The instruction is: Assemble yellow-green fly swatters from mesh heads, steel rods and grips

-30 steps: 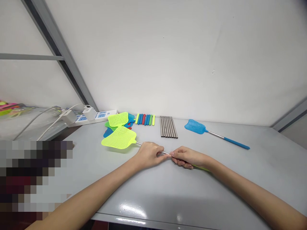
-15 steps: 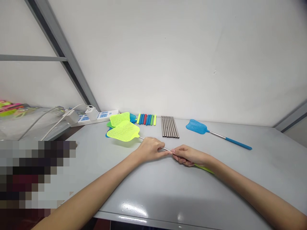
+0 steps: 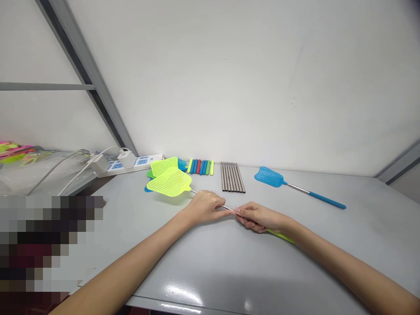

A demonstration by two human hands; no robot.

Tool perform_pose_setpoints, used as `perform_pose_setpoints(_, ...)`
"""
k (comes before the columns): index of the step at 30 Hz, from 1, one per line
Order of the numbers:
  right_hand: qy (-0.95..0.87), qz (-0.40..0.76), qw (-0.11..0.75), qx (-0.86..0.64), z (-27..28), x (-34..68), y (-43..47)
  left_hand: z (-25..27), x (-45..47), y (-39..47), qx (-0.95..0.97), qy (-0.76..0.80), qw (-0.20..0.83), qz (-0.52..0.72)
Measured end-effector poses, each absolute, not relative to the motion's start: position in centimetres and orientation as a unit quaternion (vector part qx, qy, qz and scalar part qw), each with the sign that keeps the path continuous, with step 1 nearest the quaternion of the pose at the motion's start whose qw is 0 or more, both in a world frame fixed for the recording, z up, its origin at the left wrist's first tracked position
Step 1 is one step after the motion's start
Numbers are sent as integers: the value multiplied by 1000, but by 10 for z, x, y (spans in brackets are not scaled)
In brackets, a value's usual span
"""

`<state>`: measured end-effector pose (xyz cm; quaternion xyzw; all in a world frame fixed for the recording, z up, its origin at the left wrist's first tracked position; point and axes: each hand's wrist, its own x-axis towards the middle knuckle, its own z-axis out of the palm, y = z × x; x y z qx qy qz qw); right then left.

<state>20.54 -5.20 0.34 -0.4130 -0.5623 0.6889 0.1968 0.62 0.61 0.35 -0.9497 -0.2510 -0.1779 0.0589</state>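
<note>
Flyswatter, yellow-green, is held aslant over the middle of the bench, its head out to the left by the stacked swatter heads (whether it touches them, I cannot tell). The left hand is closed around the metal shaft behind the head; the right hand wraps it farther down, the handle poking out below the wrist. It should feel light: a bendy perforated head, a stiff but perhaps slick shaft. The handle likely gives the surest hold; the thin neck looks the weakest spot.
</note>
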Motion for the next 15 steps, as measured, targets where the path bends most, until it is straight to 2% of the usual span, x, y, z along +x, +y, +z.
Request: perform_pose_setpoints(15,-566,681,176,-430,7,209,-54,-5,12,-5,-939,-292,15,-181)
